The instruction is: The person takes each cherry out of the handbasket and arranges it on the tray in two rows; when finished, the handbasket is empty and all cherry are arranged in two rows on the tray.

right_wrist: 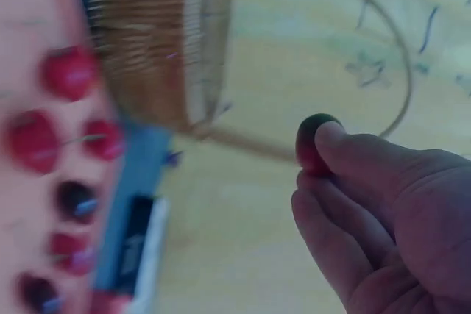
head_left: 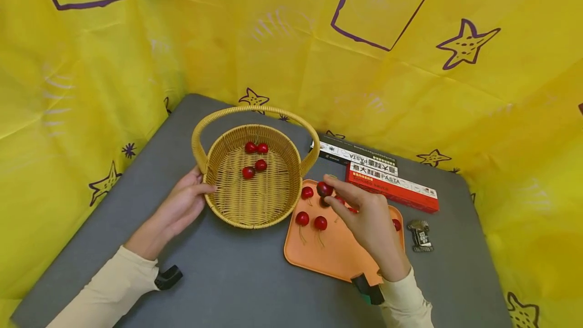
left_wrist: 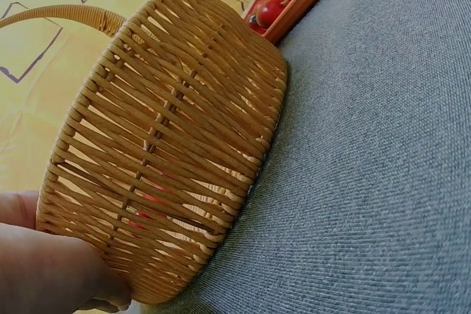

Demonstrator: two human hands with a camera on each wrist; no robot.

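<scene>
A round woven basket [head_left: 252, 201] with a tall arched handle stands on the grey table, several red cherries [head_left: 260, 165] lying inside it. My left hand [head_left: 184, 199] grips its left rim, thumb over the edge and fingers outside against the weave. In the left wrist view, the basket's side wall [left_wrist: 169, 130] fills much of the picture. Between thumb and fingertips, my right hand [head_left: 366, 216] pinches a dark red cherry [head_left: 324, 189], held above an orange tray [head_left: 332, 259]. More cherries with stems [head_left: 302, 218] lie on that tray, some partly hidden behind the right hand.
Behind the tray lie a red pasta box [head_left: 391, 189] and a black-and-white pasta box [head_left: 355, 156]. A small dark toy car [head_left: 421, 236] sits right of the tray. Yellow cloth [head_left: 291, 65] with drawn stars hangs around the table.
</scene>
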